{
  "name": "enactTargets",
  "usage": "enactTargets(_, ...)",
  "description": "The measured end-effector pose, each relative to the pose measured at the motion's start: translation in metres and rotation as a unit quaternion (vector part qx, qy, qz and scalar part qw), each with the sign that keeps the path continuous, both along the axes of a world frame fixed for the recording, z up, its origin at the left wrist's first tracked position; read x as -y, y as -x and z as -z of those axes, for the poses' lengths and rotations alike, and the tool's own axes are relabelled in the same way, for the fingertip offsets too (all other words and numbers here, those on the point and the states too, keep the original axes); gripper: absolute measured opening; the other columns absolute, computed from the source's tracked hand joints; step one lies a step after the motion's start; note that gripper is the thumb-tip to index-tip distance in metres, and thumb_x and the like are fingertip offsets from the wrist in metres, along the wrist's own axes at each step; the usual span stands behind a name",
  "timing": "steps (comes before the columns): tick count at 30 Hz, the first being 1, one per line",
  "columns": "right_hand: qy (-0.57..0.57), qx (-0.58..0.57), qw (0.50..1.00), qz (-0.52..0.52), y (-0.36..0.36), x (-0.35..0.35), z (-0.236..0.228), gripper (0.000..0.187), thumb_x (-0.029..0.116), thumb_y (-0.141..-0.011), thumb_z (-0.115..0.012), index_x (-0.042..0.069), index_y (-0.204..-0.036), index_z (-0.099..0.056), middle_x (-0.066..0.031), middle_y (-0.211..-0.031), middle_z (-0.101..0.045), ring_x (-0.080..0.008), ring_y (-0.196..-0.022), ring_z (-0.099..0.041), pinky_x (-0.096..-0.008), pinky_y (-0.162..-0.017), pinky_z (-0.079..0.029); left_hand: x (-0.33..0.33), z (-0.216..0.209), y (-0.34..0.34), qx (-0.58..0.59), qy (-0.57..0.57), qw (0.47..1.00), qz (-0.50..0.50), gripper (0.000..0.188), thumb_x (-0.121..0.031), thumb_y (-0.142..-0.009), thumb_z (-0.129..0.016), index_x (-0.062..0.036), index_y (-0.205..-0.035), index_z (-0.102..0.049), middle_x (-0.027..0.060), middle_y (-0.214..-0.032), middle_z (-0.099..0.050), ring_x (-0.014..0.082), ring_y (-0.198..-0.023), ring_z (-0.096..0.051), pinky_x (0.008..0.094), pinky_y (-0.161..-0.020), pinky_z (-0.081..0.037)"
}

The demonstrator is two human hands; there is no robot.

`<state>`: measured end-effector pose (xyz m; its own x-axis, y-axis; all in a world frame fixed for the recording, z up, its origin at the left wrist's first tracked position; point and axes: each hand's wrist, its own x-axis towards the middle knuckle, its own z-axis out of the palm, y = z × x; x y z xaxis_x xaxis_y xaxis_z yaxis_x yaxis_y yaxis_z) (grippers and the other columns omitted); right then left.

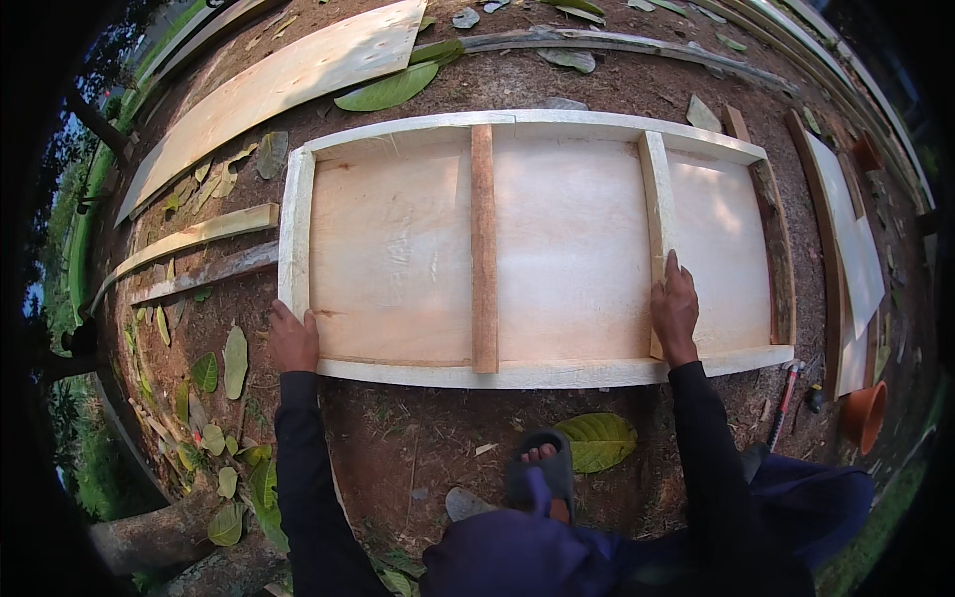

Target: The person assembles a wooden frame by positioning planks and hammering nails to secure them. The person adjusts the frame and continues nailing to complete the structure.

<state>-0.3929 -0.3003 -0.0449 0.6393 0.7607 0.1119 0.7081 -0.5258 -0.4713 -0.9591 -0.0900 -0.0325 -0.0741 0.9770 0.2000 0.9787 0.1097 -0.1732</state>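
A: Closest in, a bent knee in dark blue cloth and a foot in a grey sandal (pixel 542 468) planted on the bare dirt ground (pixel 418 438), with a big green leaf (pixel 597 441) just beside it.

B: And beyond it, the wooden frame (pixel 537 244): pale plywood backing, whitish rails all round, two cross slats, one reddish-brown, one pale. It lies flat on the ground, long axis running left to right, open face up.

A: Left hand (pixel 292 340) sits at the frame's near left corner, fingers curled over the end rail, gripping it.

B: Right hand (pixel 674 310) lies flat, fingers close together, pressed on the pale cross slat where it meets the near rail.

A: Loose planks (pixel 279 85) lie past the far left corner, an orange pot (pixel 863 413) off the near right.
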Motion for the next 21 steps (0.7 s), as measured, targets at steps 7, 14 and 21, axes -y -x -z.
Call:
enactTargets(7,-0.001,0.026,0.999,-0.019,-0.013,0.008,0.016,0.068,0.015,-0.092,-0.065,0.004,-0.154,-0.04,-0.0301,-0.133,-0.056,-0.0463,-0.121,-0.058,-0.0498,-0.102,-0.05,0.002,-0.03,-0.013,0.13,0.07,0.989,-0.019,0.08,-0.05,-0.093,-0.067,0.006,-0.146,-0.044,0.0302,-0.128,-0.062,0.0461,-0.115,-0.063,0.0534,-0.096,-0.052)
enactTargets(14,-0.001,0.005,0.999,-0.052,-0.019,0.011,0.02,0.076,0.017,-0.09,-0.07,0.004,-0.157,-0.035,-0.0277,-0.139,-0.054,-0.0433,-0.13,-0.053,-0.0476,-0.109,-0.045,0.005,-0.019,0.017,0.178,0.062,0.982,0.033,0.088,-0.048,-0.09,-0.072,0.0073,-0.15,-0.042,0.0313,-0.137,-0.059,0.045,-0.122,-0.061,0.0503,-0.103,-0.049)
enactTargets(21,-0.027,-0.025,0.998,-0.045,-0.016,0.017,0.014,0.08,0.018,-0.09,-0.073,0.0,-0.157,-0.034,-0.0271,-0.144,-0.05,-0.042,-0.135,-0.049,-0.0468,-0.113,-0.042,0.004,-0.015,0.021,0.225,0.061,0.972,0.043,0.091,-0.043,-0.087,-0.076,0.0061,-0.154,-0.038,0.0307,-0.133,-0.062,0.0436,-0.121,-0.062,0.0475,-0.102,-0.05)
